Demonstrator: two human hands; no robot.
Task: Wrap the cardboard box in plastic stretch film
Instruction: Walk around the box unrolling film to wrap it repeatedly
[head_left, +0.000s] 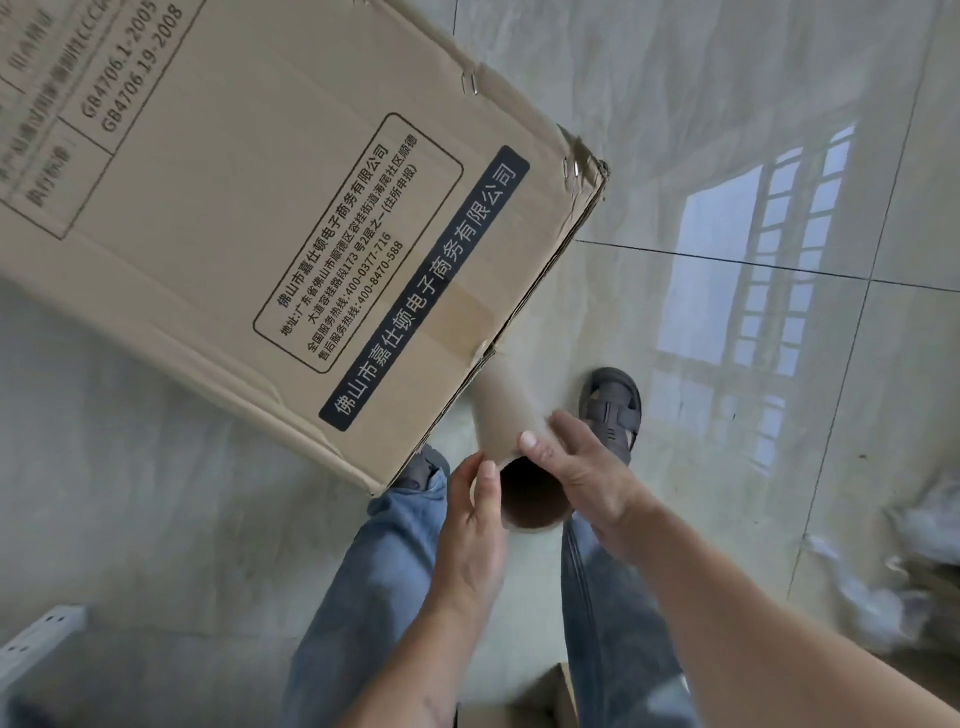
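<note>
A large brown cardboard box (249, 208) with black printed text fills the upper left and stands on the tiled floor. Below its near corner I hold a cardboard roll tube (511, 415), its open end facing me. A thin clear film seems to cover the tube, but I cannot make it out clearly. My right hand (576, 467) grips the tube's end from the right, thumb over the rim. My left hand (475, 514) lies against the tube's left side with its fingers nearly straight. The tube's far end runs under the box's edge.
Glossy grey floor tiles (727, 156) reflect a window. My jeans and a dark sandal (613, 405) are below the box. A white power strip (36, 639) lies at lower left, crumpled white plastic (914, 566) at right, another cardboard piece (545, 696) at the bottom.
</note>
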